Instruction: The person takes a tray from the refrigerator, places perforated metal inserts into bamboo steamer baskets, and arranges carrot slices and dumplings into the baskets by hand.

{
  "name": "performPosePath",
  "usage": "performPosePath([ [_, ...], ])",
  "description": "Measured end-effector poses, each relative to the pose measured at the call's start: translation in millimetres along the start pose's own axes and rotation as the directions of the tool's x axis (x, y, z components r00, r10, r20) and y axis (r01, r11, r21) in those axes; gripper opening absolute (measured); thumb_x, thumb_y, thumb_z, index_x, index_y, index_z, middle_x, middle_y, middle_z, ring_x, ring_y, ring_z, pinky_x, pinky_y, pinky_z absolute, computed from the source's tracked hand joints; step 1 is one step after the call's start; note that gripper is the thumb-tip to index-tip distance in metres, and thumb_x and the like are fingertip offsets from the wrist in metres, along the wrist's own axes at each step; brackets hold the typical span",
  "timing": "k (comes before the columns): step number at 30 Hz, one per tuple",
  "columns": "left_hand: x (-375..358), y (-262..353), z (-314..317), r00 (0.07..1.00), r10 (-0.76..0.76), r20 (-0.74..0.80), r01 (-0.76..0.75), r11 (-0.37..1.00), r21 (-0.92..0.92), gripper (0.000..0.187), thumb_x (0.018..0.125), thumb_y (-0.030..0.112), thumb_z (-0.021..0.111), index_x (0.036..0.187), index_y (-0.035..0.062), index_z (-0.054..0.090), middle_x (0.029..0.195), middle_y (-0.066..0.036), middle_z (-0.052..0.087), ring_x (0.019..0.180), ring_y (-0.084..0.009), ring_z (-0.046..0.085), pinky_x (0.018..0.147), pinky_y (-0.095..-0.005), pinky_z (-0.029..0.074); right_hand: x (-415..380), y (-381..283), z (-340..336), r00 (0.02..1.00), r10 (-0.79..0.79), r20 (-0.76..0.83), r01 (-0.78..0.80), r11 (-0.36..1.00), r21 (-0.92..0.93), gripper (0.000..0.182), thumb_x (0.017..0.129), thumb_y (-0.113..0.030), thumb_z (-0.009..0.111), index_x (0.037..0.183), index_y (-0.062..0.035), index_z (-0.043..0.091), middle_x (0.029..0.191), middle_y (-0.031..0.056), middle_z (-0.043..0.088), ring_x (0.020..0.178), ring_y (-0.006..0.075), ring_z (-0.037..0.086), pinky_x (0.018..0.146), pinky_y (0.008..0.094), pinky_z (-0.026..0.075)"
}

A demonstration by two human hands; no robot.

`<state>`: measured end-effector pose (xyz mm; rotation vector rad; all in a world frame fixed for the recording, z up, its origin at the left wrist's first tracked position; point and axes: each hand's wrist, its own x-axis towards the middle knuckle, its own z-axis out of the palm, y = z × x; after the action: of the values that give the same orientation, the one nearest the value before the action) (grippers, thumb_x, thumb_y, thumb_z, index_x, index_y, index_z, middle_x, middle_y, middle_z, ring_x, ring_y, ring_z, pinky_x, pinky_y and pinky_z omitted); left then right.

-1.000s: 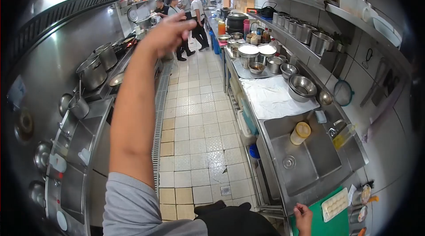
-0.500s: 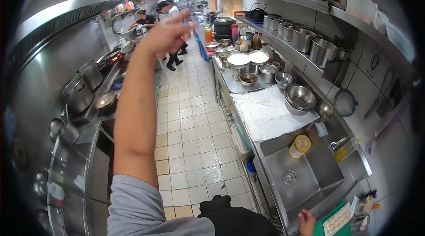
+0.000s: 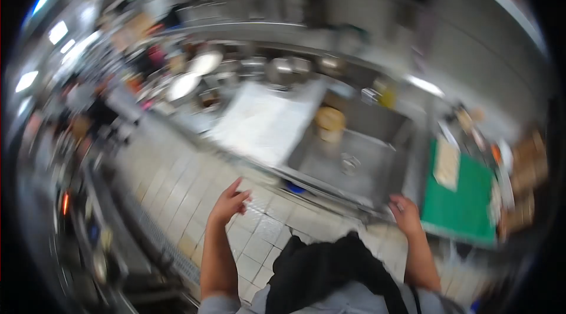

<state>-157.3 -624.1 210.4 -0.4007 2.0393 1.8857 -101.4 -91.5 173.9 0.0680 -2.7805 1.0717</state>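
Observation:
My left hand hangs in the air over the tiled floor, its fingers apart and nothing in them. At the front right corner of the steel sink is my right hand, with loosely bent fingers and nothing visible in them. Inside the sink, near its left wall, stands a container with a yellow lid. Just right of my right hand lies a green cutting board, bearing a tray of pale pieces. The whole view is smeared by motion.
Left of the sink, a white cloth covers the counter, with metal bowls behind it. Cardboard boxes stand at the far right. A stove line runs along the left, and blurred people are farther back.
My view has swung right toward the sink and cutting board. My left arm, raised and stretched forward before, has come down to waist height. My right hand stays near the sink's front edge.

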Motion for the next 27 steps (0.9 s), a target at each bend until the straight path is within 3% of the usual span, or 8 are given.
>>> performPosePath([
  [3,20.2,-28.4,34.3,0.982,-0.057,0.181,0.051,0.998,0.039,0.077,0.094,0.023,0.067,0.155,0.0052,0.024,0.091,-0.009,0.065,0.06,-0.0125,0.056,0.055,-0.027,0.05,-27.6,-8.5,-19.1,0.992,0.115,-0.053,-0.115,0.993,-0.002,0.026,0.088,-0.014,0.067,0.112,-0.0049,0.068,0.113,0.0186,0.068,0.108,0.0383,0.062,0.094,0.0417,0.049],
  [5,25.5,-39.7,58.1,0.992,-0.047,0.114,0.051,0.998,-0.031,0.066,0.096,0.017,0.06,0.154,0.008,0.03,0.093,-0.008,0.064,0.062,-0.0132,0.059,0.055,-0.0275,0.052,-57.7,-5.1,-30.2,0.977,0.189,-0.102,-0.193,0.981,-0.036,0.027,0.088,-0.014,0.067,0.113,-0.0053,0.068,0.114,0.0184,0.067,0.109,0.0388,0.062,0.094,0.0418,0.049],
  [10,30.3,-57.0,148.1,0.956,-0.034,0.29,0.041,0.999,-0.021,0.067,0.094,0.017,0.064,0.153,0.0075,0.032,0.097,-0.009,0.065,0.068,-0.0126,0.061,0.059,-0.0273,0.053,-120.5,13.3,-68.5,0.862,0.462,-0.208,-0.469,0.883,0.012,0.022,0.087,-0.015,0.069,0.107,-0.004,0.07,0.109,0.0197,0.068,0.104,0.04,0.063,0.09,0.0428,0.051],
  [13,14.2,-56.3,217.9,0.9,0.016,0.435,-0.036,0.999,0.038,0.063,0.094,0.011,0.062,0.151,0.0064,0.035,0.097,-0.009,0.065,0.069,-0.0123,0.06,0.06,-0.0255,0.052,-160.3,45.1,-95.1,0.827,0.476,-0.3,-0.495,0.869,0.014,0.022,0.086,-0.014,0.07,0.105,-0.0022,0.07,0.108,0.021,0.068,0.102,0.0404,0.064,0.09,0.0432,0.051],
  [20,-22.9,-64.4,387.6,0.822,0.085,0.563,-0.131,0.991,0.042,0.065,0.094,0.009,0.064,0.152,0.0082,0.034,0.1,-0.009,0.064,0.072,-0.0119,0.06,0.063,-0.025,0.052,-221.0,144.6,-182.0,0.764,0.432,-0.478,-0.502,0.865,-0.021,0.027,0.084,-0.011,0.071,0.109,-0.0023,0.068,0.123,0.0228,0.062,0.116,0.0409,0.058,0.099,0.0435,0.047],
  [22,-26.2,-70.7,435.1,0.811,0.078,0.579,-0.131,0.99,0.05,0.067,0.094,0.011,0.064,0.153,0.0069,0.031,0.105,-0.01,0.064,0.075,-0.0133,0.062,0.065,-0.0261,0.053,-233.5,173.2,-205.0,0.752,0.402,-0.523,-0.494,0.869,-0.041,0.028,0.084,-0.01,0.071,0.111,-0.0025,0.067,0.127,0.0238,0.06,0.119,0.0418,0.056,0.101,0.0442,0.046],
  [25,-38.8,-65.1,504.1,0.761,0.042,0.647,-0.07,0.997,0.017,0.069,0.097,0.014,0.061,0.154,0.0056,0.024,0.121,-0.016,0.062,0.089,-0.0196,0.066,0.072,-0.0307,0.056,-255.8,205.1,-232.2,0.638,0.513,-0.574,-0.561,0.821,0.11,0.038,0.084,-0.008,0.071,0.121,-0.0033,0.063,0.137,0.0285,0.049,0.126,0.0437,0.051,0.105,0.0449,0.043],
  [27,-41.8,-57.7,535.3,0.759,0.045,0.649,-0.071,0.997,0.014,0.068,0.097,0.014,0.061,0.154,0.0062,0.025,0.124,-0.016,0.06,0.091,-0.0197,0.066,0.073,-0.0309,0.056,-257.6,221.8,-247.0,0.614,0.499,-0.611,-0.58,0.811,0.08,0.04,0.084,-0.008,0.071,0.123,-0.0036,0.062,0.14,0.0288,0.047,0.128,0.0437,0.049,0.106,0.0453,0.042],
])
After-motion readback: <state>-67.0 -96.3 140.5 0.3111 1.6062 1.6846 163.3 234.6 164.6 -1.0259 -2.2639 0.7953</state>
